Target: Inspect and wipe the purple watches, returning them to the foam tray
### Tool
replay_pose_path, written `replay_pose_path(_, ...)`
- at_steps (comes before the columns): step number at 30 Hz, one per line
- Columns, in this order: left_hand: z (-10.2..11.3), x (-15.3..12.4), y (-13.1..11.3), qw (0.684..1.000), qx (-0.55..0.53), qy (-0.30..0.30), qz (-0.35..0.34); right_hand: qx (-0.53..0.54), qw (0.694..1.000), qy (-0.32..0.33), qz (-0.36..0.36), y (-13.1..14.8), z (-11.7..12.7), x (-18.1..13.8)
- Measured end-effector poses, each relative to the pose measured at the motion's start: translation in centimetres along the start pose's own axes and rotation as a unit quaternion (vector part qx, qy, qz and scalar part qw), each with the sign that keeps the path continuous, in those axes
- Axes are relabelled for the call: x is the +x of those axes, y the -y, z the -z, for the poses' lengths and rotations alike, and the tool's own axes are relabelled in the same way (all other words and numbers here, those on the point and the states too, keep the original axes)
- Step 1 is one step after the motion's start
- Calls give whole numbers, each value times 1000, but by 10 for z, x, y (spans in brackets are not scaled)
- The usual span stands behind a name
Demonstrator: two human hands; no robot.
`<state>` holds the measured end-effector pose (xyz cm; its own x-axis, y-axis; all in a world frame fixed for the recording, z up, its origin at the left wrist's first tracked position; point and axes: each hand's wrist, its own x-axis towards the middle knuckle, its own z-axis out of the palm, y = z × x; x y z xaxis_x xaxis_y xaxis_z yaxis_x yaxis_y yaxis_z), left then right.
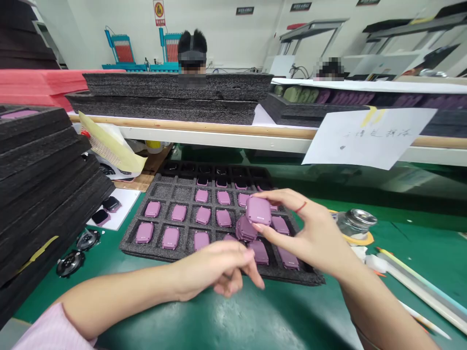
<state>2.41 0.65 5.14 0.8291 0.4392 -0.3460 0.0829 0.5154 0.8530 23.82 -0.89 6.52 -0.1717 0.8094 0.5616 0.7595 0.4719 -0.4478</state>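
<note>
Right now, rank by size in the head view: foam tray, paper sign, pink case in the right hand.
Largest to smallest: foam tray, paper sign, pink case in the right hand. Nearness to the camera may inflate the case.

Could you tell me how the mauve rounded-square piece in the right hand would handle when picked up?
The mauve piece looks stiff, keeping its shape in the right hand's pinch. It is probably light, carried by fingertips alone. Its rounded edges may slip, but flat faces should resist rolling.
</note>
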Motion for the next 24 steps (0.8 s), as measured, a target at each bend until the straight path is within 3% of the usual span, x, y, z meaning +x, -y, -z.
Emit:
replay_pose_path(3,0,-6,3,969,233,81,20,-21,996,83,-39,-16,-7,-10)
replay_pose_path(6,3,-10,6,889,446,73,-70,-14,985,154,-73,-17,-10,-13)
replay_pose_path(9,9,-7,11,843,518,34,-138,-34,972,218,-80,-8,-10,-2)
replay_pose_path(14,21,0,19,779,601,-3,-182,-164,915,360,-84,4,-23,25)
replay_pose_path(16,25,2,21,770,614,10,-173,-176,906,375,-82,4,-28,32)
replay_pose_path(20,33,10,19,788,595,64,-143,-195,896,392,-70,8,-29,48)
replay_pose_path(24,39,21,17,796,586,99,-116,-183,915,355,-54,18,-48,80)
